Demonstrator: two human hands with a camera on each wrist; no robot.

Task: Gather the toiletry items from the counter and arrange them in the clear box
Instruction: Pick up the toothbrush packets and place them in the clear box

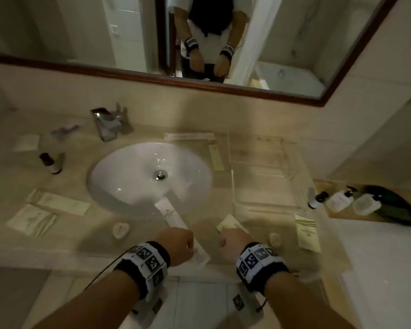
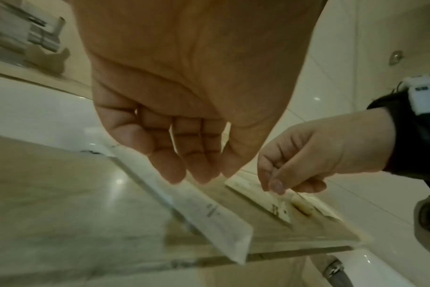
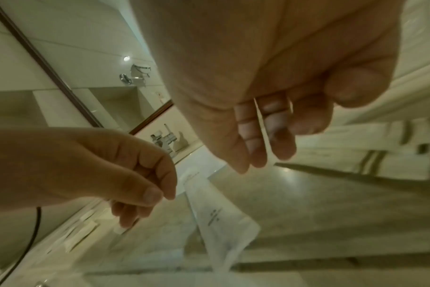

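Both loosely curled, holding nothing, the left hand point(image 1: 178, 245) and right hand point(image 1: 233, 243) hover at the table point(image 1: 64, 248) front edge, flanking a white tube point(image 1: 173, 216) that overhangs the sink point(image 1: 119, 167) rim.

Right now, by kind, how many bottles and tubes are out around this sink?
Small dark-capped bottles: 2
White pump bottles: 2
White tube: 1
Total: 5
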